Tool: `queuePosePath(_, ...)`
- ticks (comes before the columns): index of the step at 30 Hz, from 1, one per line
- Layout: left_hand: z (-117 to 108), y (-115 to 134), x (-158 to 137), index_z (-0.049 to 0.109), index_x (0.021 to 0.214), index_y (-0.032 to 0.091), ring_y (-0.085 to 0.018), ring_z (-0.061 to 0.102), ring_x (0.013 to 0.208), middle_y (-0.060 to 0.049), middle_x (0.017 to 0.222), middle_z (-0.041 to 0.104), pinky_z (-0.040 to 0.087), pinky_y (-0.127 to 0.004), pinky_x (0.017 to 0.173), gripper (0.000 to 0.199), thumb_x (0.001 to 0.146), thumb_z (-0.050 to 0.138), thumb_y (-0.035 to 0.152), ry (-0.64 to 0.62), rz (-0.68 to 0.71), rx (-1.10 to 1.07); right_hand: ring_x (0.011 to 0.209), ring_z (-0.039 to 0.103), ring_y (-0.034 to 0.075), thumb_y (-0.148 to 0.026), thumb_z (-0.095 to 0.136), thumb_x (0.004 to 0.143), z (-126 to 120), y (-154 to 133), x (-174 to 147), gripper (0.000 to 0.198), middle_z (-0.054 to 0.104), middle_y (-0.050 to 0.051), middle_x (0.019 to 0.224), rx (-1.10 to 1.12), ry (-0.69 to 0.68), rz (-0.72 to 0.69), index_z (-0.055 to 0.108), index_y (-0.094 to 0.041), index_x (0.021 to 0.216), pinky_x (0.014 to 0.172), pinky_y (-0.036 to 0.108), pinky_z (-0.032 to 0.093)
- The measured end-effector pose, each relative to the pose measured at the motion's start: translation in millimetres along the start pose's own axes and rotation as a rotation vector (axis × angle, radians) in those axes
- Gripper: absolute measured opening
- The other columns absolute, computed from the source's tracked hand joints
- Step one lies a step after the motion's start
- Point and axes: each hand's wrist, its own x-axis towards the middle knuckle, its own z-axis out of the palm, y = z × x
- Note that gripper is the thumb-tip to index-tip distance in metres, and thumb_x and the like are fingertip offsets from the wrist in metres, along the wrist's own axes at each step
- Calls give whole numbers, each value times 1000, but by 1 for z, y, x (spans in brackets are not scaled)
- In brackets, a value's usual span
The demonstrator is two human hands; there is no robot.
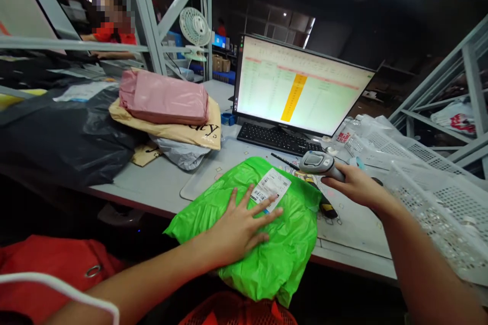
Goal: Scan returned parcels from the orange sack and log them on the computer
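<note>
A bright green plastic mailing bag [282, 249] lies at the front edge of the desk and hangs partly over it. Its white shipping label [272, 185] faces up. My left hand [240, 226] rests flat on the bag with fingers spread, the fingertips reaching the label. In my right hand [354, 183] is a grey barcode scanner [318, 162], gripped by its handle and held above the bag's right side. Under the scanner, a yellow and black tool [328, 208] lies partly hidden on the desk mat [362, 223].
Behind the bag stand a keyboard [274, 137] and a lit monitor [301, 86]. Pink [163, 96], cream and grey parcels are stacked left, beside a large black bag [68, 132]. White perforated baskets [438, 203] fill the right. A fan [195, 26] and another person [114, 33] are farther back.
</note>
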Motion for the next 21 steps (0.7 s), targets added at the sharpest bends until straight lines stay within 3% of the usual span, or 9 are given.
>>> queuePosePath(2, -22, -4, -8, 42, 170, 36, -43, 28, 165, -5, 178, 36, 35, -72, 128, 59, 112, 53, 42, 163, -68, 2, 92, 73, 27, -50, 63, 97, 14, 29, 10, 31, 79, 6, 102, -76, 81, 157, 73, -24, 109, 78, 33, 54)
queuePosePath(4, -42, -6, -24, 39, 172, 34, -36, 35, 163, -7, 176, 40, 40, -60, 129, 65, 111, 53, 53, 222, -47, -32, 99, 74, 29, -42, 61, 98, 31, 53, 18, 32, 79, 9, 112, -144, 110, 320, 72, -21, 121, 83, 33, 55)
queuePosePath(7, -46, -9, -54, 30, 175, 38, -39, 37, 162, -8, 174, 44, 44, -59, 126, 111, 83, 74, 84, 26, 63, -31, 110, 75, 32, -35, 57, 101, 55, 72, 21, 47, 77, 17, 121, -186, 154, 456, 64, -13, 142, 92, 37, 55)
queuePosePath(9, -30, -11, -71, 23, 176, 37, -47, 30, 163, -11, 177, 37, 37, -70, 127, 138, 64, 86, 88, -37, 48, 56, 113, 73, 31, -40, 58, 103, 65, 78, 19, 51, 75, 18, 126, -187, 185, 479, 61, -14, 147, 97, 43, 56)
queuePosePath(10, -18, -12, -78, 22, 177, 36, -50, 26, 164, -13, 178, 32, 32, -74, 127, 141, 63, 91, 81, -14, 20, 112, 114, 72, 30, -45, 61, 104, 66, 80, 18, 51, 73, 16, 129, -188, 201, 487, 62, -17, 145, 100, 45, 56)
queuePosePath(12, 4, -16, -88, 21, 177, 35, -51, 20, 166, -13, 180, 27, 24, -76, 129, 123, 77, 91, 51, 69, -35, 203, 118, 69, 28, -54, 65, 103, 64, 83, 19, 50, 70, 14, 136, -188, 227, 504, 65, -23, 142, 106, 50, 55)
queuePosePath(15, 22, -26, -94, 21, 177, 36, -44, 24, 167, -10, 180, 29, 28, -69, 131, 100, 90, 66, 16, 153, -60, 210, 130, 65, 32, -49, 63, 105, 48, 84, 36, 52, 66, 19, 145, -189, 267, 506, 62, -21, 149, 112, 51, 52)
queuePosePath(17, 24, -37, -94, 22, 177, 35, -40, 34, 163, -11, 178, 35, 37, -64, 128, 90, 96, 55, 15, 204, -52, 147, 137, 62, 37, -35, 54, 106, 39, 81, 62, 54, 64, 25, 148, -192, 284, 461, 57, -13, 155, 115, 49, 50)
queuePosePath(21, 28, -57, -88, 29, 174, 36, -36, 54, 151, -14, 170, 48, 48, -56, 121, 77, 103, 55, 26, 319, -53, 51, 138, 63, 28, -20, 55, 102, 44, 76, 128, 50, 70, 15, 147, -148, 164, 360, 64, -16, 151, 119, 36, 46)
